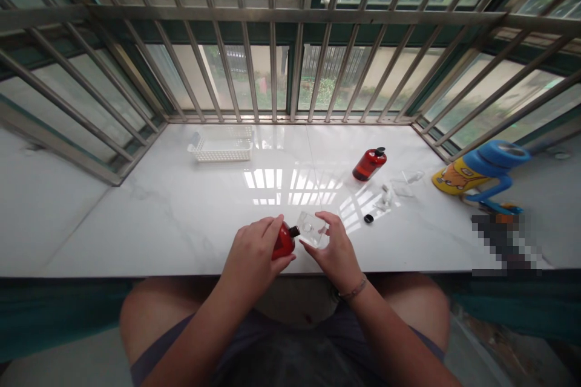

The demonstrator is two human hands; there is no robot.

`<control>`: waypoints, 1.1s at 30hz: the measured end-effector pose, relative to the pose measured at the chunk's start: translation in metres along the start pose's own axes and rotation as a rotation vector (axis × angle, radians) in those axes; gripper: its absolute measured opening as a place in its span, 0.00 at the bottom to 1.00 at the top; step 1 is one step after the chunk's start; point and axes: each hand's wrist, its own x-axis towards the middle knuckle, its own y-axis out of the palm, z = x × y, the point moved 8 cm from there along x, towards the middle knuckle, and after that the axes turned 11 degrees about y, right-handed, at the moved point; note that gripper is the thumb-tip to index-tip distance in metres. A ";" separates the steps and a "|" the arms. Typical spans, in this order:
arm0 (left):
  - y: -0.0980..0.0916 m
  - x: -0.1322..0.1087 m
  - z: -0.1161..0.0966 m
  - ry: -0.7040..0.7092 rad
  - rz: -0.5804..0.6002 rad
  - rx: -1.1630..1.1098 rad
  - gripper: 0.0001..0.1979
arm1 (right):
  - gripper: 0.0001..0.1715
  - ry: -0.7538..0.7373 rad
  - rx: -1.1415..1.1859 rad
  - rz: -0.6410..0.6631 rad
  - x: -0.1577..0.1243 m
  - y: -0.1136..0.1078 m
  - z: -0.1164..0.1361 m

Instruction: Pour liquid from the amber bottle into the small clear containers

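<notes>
My left hand (256, 248) is wrapped round a red bottle (284, 242) with a black neck, tilted to the right. Close by, my right hand (334, 248) grips a clear square container (311, 228) between thumb and fingers, its face with a round mark turned toward me. The bottle's black tip lies right beside the container's left edge; whether they touch I cannot tell. A small black cap (368, 218) rests on the table right of my right hand. Further back stands a second red bottle (369, 164) with a black top.
A white perforated basket (222, 154) sits at the back left of the white marble tabletop (181, 211). Clear plastic bits (385, 196) lie at the right, near a yellow and blue tumbler (476, 169). Metal window bars (272, 72) close off the back.
</notes>
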 end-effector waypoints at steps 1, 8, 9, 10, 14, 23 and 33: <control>0.000 0.001 0.000 0.000 0.005 0.002 0.42 | 0.41 -0.013 -0.010 -0.003 0.000 0.000 0.002; 0.006 0.000 0.001 -0.004 -0.005 -0.037 0.43 | 0.42 -0.102 -0.074 -0.023 0.000 -0.007 0.015; 0.008 -0.001 0.002 -0.004 -0.008 -0.046 0.43 | 0.42 -0.110 -0.080 -0.022 0.000 -0.008 0.016; 0.009 -0.001 0.002 -0.003 -0.010 -0.054 0.43 | 0.42 -0.118 -0.086 -0.018 0.000 -0.009 0.017; 0.012 -0.003 0.002 0.000 -0.031 -0.086 0.43 | 0.44 -0.148 -0.103 -0.009 0.001 -0.013 0.022; 0.014 -0.005 0.004 -0.016 -0.084 -0.163 0.43 | 0.45 -0.246 -0.176 -0.001 0.004 -0.022 0.040; 0.014 -0.007 0.005 -0.025 -0.121 -0.206 0.42 | 0.49 -0.306 -0.241 0.034 0.006 -0.021 0.046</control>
